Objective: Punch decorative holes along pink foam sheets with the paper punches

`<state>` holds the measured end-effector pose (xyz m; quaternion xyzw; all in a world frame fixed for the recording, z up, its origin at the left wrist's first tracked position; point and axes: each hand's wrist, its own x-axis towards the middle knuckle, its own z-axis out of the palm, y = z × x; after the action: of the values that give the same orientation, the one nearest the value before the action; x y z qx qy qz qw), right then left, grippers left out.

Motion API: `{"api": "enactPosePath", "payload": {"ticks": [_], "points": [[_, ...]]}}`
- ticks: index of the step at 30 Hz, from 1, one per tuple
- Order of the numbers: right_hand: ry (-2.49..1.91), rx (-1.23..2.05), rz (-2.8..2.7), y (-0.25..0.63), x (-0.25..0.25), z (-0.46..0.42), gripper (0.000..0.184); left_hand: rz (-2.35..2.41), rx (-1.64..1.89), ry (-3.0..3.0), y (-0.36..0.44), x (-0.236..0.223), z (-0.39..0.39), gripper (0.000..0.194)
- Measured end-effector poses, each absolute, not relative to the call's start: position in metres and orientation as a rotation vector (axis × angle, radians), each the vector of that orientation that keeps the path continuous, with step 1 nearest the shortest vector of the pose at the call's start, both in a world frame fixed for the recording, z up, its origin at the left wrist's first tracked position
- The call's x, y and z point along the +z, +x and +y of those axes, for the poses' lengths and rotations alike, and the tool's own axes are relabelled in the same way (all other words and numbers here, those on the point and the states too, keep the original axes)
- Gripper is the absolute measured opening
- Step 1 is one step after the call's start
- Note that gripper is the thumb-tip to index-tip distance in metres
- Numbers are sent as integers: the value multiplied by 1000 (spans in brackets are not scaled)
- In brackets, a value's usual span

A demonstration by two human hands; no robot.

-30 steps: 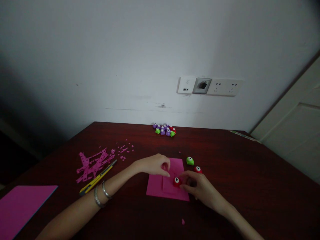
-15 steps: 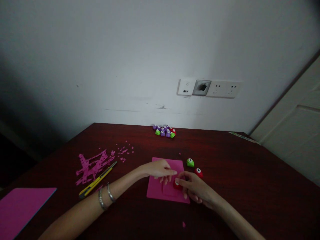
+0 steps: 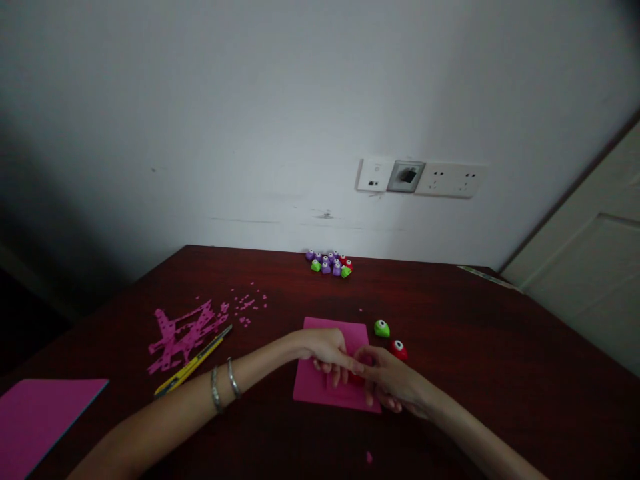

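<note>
A red craft punch [image 3: 357, 379] is mostly hidden between my hands, over a pink foam-like sheet [image 3: 313, 389]. My right hand [image 3: 390, 378] is closed around the punch from the right. My left hand [image 3: 327, 348] has its thumb laid across the top of the punch, with the other fingers curled below near a smaller pink piece [image 3: 336, 397]. Just beyond my right hand stand a second red punch [image 3: 399, 350] and a green punch [image 3: 382, 329].
Purple, green and red punches [image 3: 326, 265] cluster by the wall. Pink cut-out scraps [image 3: 187, 337] and tiny bits lie left, beside a yellow utility knife [image 3: 193, 363]. Another pink sheet [image 3: 45, 417] rests at the near left. A small pink scrap [image 3: 369, 457] lies in front.
My left hand has shifted right and slightly down, bringing its thumb onto the top of the red punch, now largely covered. My right hand stays around it.
</note>
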<state>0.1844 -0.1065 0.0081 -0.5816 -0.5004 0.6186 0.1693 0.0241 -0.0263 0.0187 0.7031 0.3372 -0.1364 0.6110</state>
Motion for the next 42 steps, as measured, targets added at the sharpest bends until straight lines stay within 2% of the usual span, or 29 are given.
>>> {"api": "enactPosePath", "payload": {"ticks": [6,18,25,31,38,42], "points": [[-1604,1840,-1445,187,3,-102,28,873,-463,1542,32,25,-23,49],[-1654,1859,-1480,182,10,-98,23,793,-583,1455,38,13,-8,39],[-1683,1873,-1491,184,6,-95,23,734,-595,1484,38,6,-3,41],[-1647,1834,-1485,183,10,-102,34,803,-475,1624,33,12,-16,46],[-1622,1645,-1533,179,2,-111,29,803,-40,1981,21,20,-34,40],[-1625,1510,-1563,178,1,-111,33,743,90,2141,10,31,-27,35]]}}
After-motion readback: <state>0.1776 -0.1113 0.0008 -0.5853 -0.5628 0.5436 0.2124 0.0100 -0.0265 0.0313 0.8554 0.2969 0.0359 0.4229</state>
